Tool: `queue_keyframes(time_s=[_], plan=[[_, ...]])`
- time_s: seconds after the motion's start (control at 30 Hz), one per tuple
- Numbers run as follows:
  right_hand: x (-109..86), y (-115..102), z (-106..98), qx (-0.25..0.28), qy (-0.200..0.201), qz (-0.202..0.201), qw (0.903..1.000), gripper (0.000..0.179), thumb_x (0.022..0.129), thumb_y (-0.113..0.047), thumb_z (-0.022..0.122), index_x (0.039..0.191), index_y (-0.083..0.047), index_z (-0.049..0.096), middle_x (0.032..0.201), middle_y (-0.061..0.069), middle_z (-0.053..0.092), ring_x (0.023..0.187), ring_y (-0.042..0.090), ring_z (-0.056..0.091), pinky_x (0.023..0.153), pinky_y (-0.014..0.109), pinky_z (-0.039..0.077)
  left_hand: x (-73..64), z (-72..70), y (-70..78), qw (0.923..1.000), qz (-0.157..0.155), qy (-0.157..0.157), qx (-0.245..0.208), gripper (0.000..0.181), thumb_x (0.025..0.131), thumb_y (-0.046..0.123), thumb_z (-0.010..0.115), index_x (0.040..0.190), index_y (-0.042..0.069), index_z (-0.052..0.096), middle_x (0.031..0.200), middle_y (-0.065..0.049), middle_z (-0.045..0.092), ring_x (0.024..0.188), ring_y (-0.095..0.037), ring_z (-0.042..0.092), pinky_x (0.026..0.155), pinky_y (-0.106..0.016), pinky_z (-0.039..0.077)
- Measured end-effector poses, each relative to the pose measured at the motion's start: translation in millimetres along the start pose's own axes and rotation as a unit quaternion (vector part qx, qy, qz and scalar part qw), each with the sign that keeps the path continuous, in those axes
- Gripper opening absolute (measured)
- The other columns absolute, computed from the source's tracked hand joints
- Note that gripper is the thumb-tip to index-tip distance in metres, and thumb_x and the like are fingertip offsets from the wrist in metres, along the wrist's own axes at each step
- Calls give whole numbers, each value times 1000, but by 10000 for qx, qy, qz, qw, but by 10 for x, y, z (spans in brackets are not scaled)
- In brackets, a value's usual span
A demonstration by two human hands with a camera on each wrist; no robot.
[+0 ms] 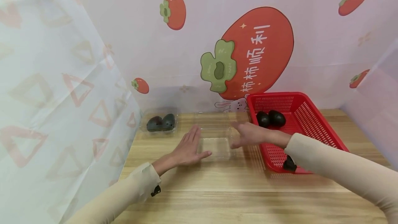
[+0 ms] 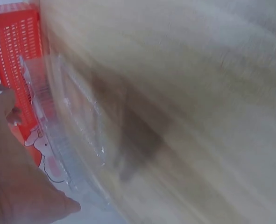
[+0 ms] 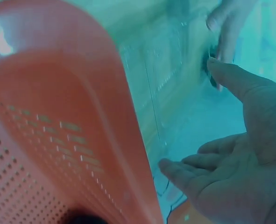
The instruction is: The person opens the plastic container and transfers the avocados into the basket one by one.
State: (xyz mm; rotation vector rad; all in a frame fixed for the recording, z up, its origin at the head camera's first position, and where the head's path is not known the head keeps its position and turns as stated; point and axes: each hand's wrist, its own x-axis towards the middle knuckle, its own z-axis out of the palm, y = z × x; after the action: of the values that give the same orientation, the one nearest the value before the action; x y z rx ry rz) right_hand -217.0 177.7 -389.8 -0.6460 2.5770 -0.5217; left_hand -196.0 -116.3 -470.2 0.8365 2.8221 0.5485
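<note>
A clear plastic clamshell box (image 1: 214, 148) stands on the wooden table between the two hands, its lid raised at the back. On its left side is my left hand (image 1: 188, 148), fingers straight and pointing forward, thumb spread toward the near part of the box. Opposite it, my right hand (image 1: 248, 134) reaches in from the right with fingers and thumb spread apart at the box's edge. The right wrist view shows the right hand (image 3: 240, 163) with its palm bare, between the box and the basket's rim. Neither hand holds anything.
A second clear box (image 1: 176, 122) with two dark avocados (image 1: 158, 123) sits at the back left. To the right is a red perforated basket (image 1: 323, 123) with two dark avocados (image 1: 276, 118) inside; my right forearm crosses over it. Printed cloth walls (image 1: 186, 61) enclose the table.
</note>
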Motion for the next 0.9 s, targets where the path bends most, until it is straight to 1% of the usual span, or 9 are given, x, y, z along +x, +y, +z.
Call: queue_keyframes(time_s=[0.03, 0.07, 0.13, 0.17, 0.23, 0.4, 0.57, 0.7, 0.9], plan=[[2, -16, 24, -23, -92, 33, 9999, 101, 89, -44, 86, 162, 3, 34, 105, 11, 74, 82, 16, 66, 87, 40, 60, 12, -21, 8, 10000, 33, -38, 12, 109, 102, 63, 57, 167, -7, 5, 175, -26, 1, 163, -40, 5, 130, -56, 14], [3, -28, 47, -55, -161, 73, 9998, 102, 89, -44, 86, 163, 3, 32, 117, 15, 74, 92, 18, 68, 93, 43, 60, 29, -35, 10, 10000, 68, -59, 40, 108, 102, 62, 57, 167, -7, 6, 176, -25, 2, 163, -39, 6, 130, -55, 15], [1, -50, 95, -88, -267, 170, 9995, 105, 89, -43, 86, 164, 3, 28, 140, 22, 65, 114, 24, 68, 105, 50, 55, 62, -53, 11, 9998, 126, -130, 109, 107, 102, 62, 57, 167, -6, 7, 176, -25, 4, 163, -38, 7, 130, -55, 15], [0, -62, 115, -109, -288, 186, 9994, 106, 89, -42, 86, 164, 4, 27, 148, 24, 59, 122, 27, 65, 109, 53, 51, 80, -59, 8, 9996, 148, -166, 160, 107, 102, 63, 57, 167, -5, 7, 176, -24, 4, 164, -37, 7, 130, -54, 15], [0, -84, 154, -144, -324, 218, 9991, 108, 89, -41, 87, 165, 5, 25, 157, 27, 50, 135, 32, 59, 114, 54, 46, 107, -66, -2, 9992, 192, -247, 268, 106, 102, 64, 56, 168, -4, 8, 176, -23, 4, 164, -36, 7, 130, -53, 15], [23, -145, 231, -357, -382, 182, 9985, 107, 89, -36, 88, 163, 9, 26, 167, 30, 33, 148, 42, 45, 121, 55, 37, 136, -68, -47, 9983, 201, -380, 396, 105, 103, 67, 51, 169, -2, 7, 177, -19, 0, 164, -34, 6, 131, -53, 13], [67, -180, 296, -536, -431, 174, 9975, 108, 88, -31, 89, 160, 16, 25, 168, 35, 23, 155, 44, 31, 124, 53, 31, 147, -50, -97, 9984, 217, -398, 347, 104, 104, 66, 50, 168, -3, 7, 177, -21, 1, 164, -34, 6, 131, -53, 13], [85, -204, 320, -583, -361, 187, 9975, 106, 87, -26, 90, 159, 18, 27, 167, 37, 23, 154, 44, 34, 123, 53, 33, 158, -33, -121, 9982, 213, -416, 365, 103, 105, 66, 50, 168, -4, 8, 177, -21, 2, 164, -33, 5, 131, -53, 13], [86, -209, 313, -665, -433, 147, 9967, 98, 92, -22, 85, 160, 17, 26, 167, 37, 22, 152, 47, 36, 122, 55, 34, 135, -10, -121, 9984, 193, -406, 351, 103, 104, 66, 51, 168, -3, 9, 177, -20, 5, 164, -33, 6, 131, -52, 13]])
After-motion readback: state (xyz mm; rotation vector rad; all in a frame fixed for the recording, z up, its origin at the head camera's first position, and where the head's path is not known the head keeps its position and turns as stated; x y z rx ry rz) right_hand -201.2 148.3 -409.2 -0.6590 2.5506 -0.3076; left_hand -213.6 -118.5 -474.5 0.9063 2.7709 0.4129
